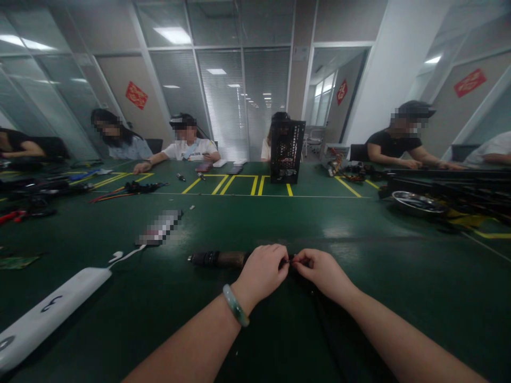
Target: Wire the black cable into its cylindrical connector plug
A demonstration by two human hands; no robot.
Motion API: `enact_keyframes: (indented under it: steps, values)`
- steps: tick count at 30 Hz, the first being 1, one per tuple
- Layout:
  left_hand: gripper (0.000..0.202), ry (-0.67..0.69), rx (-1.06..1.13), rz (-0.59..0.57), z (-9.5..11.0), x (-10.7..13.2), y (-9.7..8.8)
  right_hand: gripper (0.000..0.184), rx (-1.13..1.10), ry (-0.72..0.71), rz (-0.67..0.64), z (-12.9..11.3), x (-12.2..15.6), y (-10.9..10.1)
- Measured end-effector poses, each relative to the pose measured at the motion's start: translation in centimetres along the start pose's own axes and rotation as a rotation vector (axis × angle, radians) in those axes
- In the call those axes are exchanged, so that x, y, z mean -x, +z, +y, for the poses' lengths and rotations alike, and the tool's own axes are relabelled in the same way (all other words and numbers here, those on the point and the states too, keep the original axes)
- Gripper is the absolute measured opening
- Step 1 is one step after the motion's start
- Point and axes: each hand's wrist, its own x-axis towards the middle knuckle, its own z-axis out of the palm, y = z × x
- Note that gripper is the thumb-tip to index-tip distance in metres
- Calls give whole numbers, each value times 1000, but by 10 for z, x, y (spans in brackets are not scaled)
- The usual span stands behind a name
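A dark, cylindrical electric screwdriver [229, 259] lies across the green table in front of me, its silver tip pointing left. My left hand [263, 268], with a green bangle at the wrist, is closed over its rear part. Close by on the right, my right hand [319, 270] has thumb and fingers pinched together at the tool's rear end, where a thin black cable seems to pass between them. Lower down, the black cable [325, 319] runs toward the table's near edge. The fingers hide most of what they grip.
A white power bank [56, 314] with a short cord to a blurred device [159, 227] lies at left. Cables and a green circuit board [18, 262] are farther left. A black computer case [286, 152] stands across the table; black frames and a fan-like round part [417, 202] lie right. Several people sit opposite.
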Motion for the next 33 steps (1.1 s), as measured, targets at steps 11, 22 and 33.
enact_keyframes:
  steps: [11,22,33]
  values:
    - [8,-14,13,-9,-1,0,0,11,-22,19,-34,-1,1,-2]
    - [18,-6,24,1,2,0,-3,10,-16,6,-39,3,0,0]
    - [9,11,30,-11,-1,0,0,11,-62,1,-41,9,-2,3]
